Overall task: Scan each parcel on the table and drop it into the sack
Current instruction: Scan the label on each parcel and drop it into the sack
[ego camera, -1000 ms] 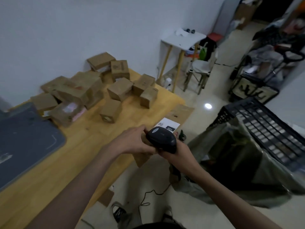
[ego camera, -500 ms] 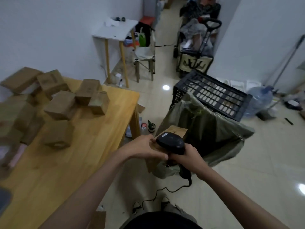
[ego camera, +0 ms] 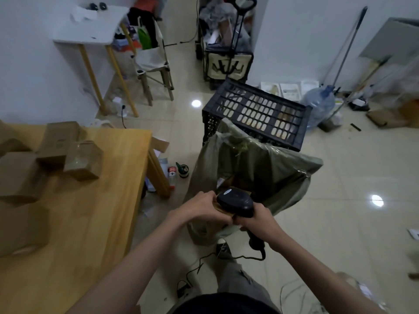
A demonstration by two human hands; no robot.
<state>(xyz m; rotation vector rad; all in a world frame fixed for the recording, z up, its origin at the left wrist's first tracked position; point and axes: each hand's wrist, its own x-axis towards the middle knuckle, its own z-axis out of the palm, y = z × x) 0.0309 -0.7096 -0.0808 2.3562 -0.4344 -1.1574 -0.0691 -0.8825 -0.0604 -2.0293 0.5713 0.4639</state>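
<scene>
My left hand (ego camera: pixel 202 209) grips a brown cardboard parcel (ego camera: pixel 220 209), mostly hidden under the scanner, just over the near rim of the open grey-green sack (ego camera: pixel 267 168). My right hand (ego camera: pixel 257 222) holds a black corded barcode scanner (ego camera: pixel 235 201) whose head lies across the parcel's top. Inside the sack's mouth some cardboard shows. Several more brown parcels (ego camera: pixel 81 160) sit on the wooden table (ego camera: pixel 97 218) to the left.
A black plastic crate (ego camera: pixel 260 113) stands behind the sack. Bottles and tape lie on the floor by the table leg (ego camera: pixel 158 175). A white side table (ego camera: pixel 90 26), a stool, a loaded trolley (ego camera: pixel 226 53) and a water jug (ego camera: pixel 320 107) stand farther back.
The view has swung right, away from the table and toward the sack. Both hands carried the parcel and scanner from the table's edge to above the sack's near rim.
</scene>
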